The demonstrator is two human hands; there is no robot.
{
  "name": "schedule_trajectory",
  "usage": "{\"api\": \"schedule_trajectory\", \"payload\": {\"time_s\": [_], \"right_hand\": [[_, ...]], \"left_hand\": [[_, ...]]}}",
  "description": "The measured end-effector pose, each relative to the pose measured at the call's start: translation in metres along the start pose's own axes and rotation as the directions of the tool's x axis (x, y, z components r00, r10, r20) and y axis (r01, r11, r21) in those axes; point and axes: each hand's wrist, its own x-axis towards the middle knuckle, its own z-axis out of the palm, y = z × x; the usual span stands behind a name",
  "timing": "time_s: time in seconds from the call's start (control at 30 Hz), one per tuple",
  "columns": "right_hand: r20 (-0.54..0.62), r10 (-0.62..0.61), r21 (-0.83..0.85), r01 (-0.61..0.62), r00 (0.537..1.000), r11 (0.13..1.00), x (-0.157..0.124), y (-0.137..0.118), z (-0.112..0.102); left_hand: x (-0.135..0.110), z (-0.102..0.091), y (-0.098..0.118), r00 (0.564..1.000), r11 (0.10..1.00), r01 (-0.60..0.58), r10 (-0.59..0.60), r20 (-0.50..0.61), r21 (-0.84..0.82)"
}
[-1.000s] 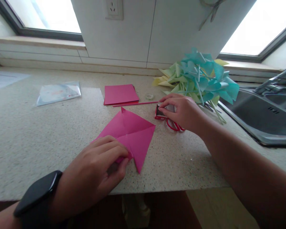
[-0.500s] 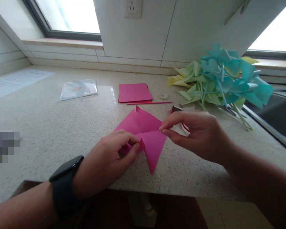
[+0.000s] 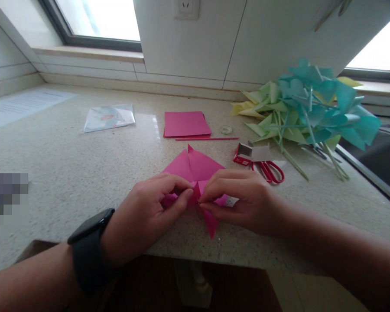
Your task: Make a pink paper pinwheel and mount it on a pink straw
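Note:
A square of pink paper (image 3: 201,162) lies on the counter near its front edge, with slits cut in from its corners. My left hand (image 3: 152,210) is closed on it, pinching a folded-in corner between thumb and forefinger so the tip stands up. Close beside that tip is my right hand (image 3: 243,197), thumb and forefinger pressed together. A tiny thing shows at those right fingertips, too small to name. Both hands cover much of the paper's near half.
Behind the paper are a pink paper stack (image 3: 187,124), a thin pink stick (image 3: 208,138) and a tape roll (image 3: 225,129). To the right lie an open red box (image 3: 242,154), red-handled scissors (image 3: 274,172) and paper pinwheels (image 3: 312,104). A plastic packet (image 3: 108,118) lies left.
My right hand has moved left and toward me, from the paper's right corner to the tip in my left fingers. The red box and scissors have come into fuller view.

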Motion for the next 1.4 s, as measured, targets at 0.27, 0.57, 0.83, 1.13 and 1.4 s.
{"api": "schedule_trajectory", "payload": {"time_s": [0.27,0.57,0.83,1.13,1.4], "right_hand": [[-0.03,0.0,-0.008,0.0,1.0,1.0,0.001,0.0009,0.0018],[-0.037,0.043,0.021,-0.042,0.998,0.999,0.002,-0.001,0.0013],[-0.078,0.128,0.055,-0.124,0.989,0.991,0.0024,-0.0018,0.0047],[-0.106,0.137,0.052,-0.132,0.985,0.99,0.0035,-0.0032,0.0038],[-0.096,0.173,0.027,-0.171,0.98,0.985,0.0028,-0.0038,0.0044]], "left_hand": [[-0.0016,0.0001,0.0008,1.0,1.0,-0.02,0.02,-0.002,0.02],[-0.002,0.0009,-0.0012,0.998,0.998,-0.052,0.053,-0.019,0.04],[-0.003,0.0019,0.0,0.998,0.997,-0.062,0.063,-0.022,0.048],[-0.0043,0.003,0.0005,0.986,0.983,-0.144,0.152,-0.062,0.115],[-0.0052,0.0042,-0.001,0.983,0.977,-0.168,0.176,-0.054,0.132]]}}
